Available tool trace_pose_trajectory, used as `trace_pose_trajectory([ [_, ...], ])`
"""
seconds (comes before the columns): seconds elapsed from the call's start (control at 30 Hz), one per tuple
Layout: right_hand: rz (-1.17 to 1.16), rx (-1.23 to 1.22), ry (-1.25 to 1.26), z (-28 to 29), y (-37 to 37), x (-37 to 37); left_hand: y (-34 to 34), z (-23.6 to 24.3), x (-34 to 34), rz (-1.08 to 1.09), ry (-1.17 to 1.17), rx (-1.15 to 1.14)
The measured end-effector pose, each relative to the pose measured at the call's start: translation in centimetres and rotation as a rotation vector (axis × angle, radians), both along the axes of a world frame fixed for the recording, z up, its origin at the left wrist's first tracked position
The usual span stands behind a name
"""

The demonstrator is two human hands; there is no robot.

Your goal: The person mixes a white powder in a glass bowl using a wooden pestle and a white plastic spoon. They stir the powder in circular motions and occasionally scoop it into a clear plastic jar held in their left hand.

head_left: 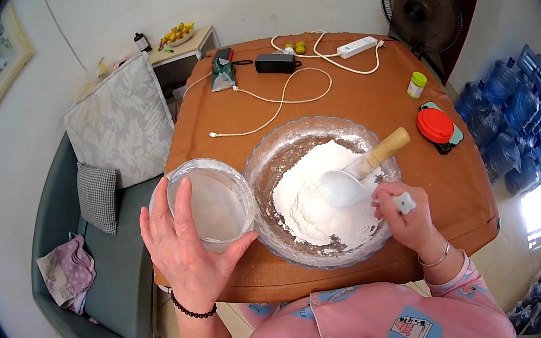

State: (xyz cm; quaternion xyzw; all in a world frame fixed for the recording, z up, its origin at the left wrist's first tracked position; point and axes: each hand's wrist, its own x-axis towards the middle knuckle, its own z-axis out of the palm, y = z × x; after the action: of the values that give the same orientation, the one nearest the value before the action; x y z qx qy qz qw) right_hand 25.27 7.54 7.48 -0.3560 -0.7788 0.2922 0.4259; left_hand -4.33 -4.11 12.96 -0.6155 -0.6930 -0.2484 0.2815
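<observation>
On the table [343, 102] the heavy, breakable glass bowl [268, 152] of flour sits centre, the left hand [182, 244] cupping a slippery glass cup [210, 203] beside it, the right hand [408, 219] closed on a light white spoon [344, 187].

Left hand [182, 247] blocked the small glass bowl's [211, 207] near wall. Flour [318, 197] buried the dark powder beneath. Fruit on the side-table plate [177, 34] was too small to identify.
</observation>
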Motion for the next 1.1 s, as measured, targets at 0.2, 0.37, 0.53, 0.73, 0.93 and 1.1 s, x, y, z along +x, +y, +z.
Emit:
trace_pose_trajectory([
  [0.2, 0.106, -0.048, -0.021, -1.0, -0.5, -0.8, 0.1, -0.3, -0.2, -0.005, 0.004, 0.010],
  [0.37, -0.030, -0.459, 0.257, -0.6, -0.3, -0.5, 0.1, -0.1, 0.0, 0.001, 0.002, 0.002],
  [0.53, -0.127, -0.523, 0.477, -0.4, 1.5, 1.3, 0.0, -0.1, -0.1, -0.013, -0.002, 0.011],
  [0.73, 0.034, -0.339, 0.638, 3.4, 1.5, -1.4, -0.1, 0.0, -0.1, -0.019, -0.024, 0.020],
  [0.93, 0.500, 0.445, 0.170, 5.8, 0.4, -7.1, 0.0, 0.1, -0.2, -0.026, -0.019, 0.032],
  [1.1, 0.586, 0.766, -0.005, 5.4, -0.7, -7.4, 0.0, 0.1, -0.2, -0.024, -0.025, 0.030],
])
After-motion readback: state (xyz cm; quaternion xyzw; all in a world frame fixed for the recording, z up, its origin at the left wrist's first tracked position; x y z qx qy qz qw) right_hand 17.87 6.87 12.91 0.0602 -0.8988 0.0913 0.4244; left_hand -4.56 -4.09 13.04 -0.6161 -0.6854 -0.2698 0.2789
